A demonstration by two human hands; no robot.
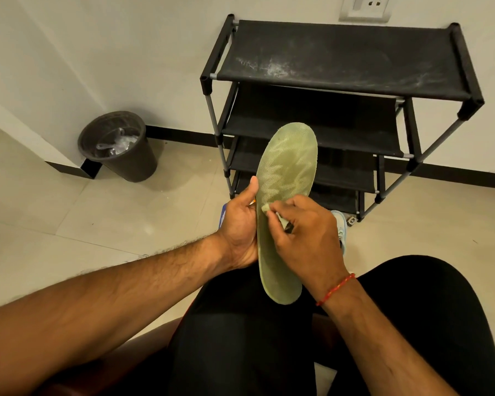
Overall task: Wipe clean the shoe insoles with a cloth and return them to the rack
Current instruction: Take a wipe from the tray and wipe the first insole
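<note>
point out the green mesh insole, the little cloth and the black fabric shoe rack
green mesh insole (pixel 286 164), head view, upper forefoot face
small pale cloth (pixel 265 208), head view, exposed left corner
black fabric shoe rack (pixel 340 58), head view, dusty top shelf

A black fabric-shelved rack (pixel 340 58) stands against the wall (pixel 155 52), a dark round plastic bin (pixel 120 155) to its left. Before the rack, a green mesh insole (pixel 283 172) sits between left hand (pixel 237 224) and right hand (pixel 306 232), a pale cloth scrap (pixel 266 208) on it.
</note>
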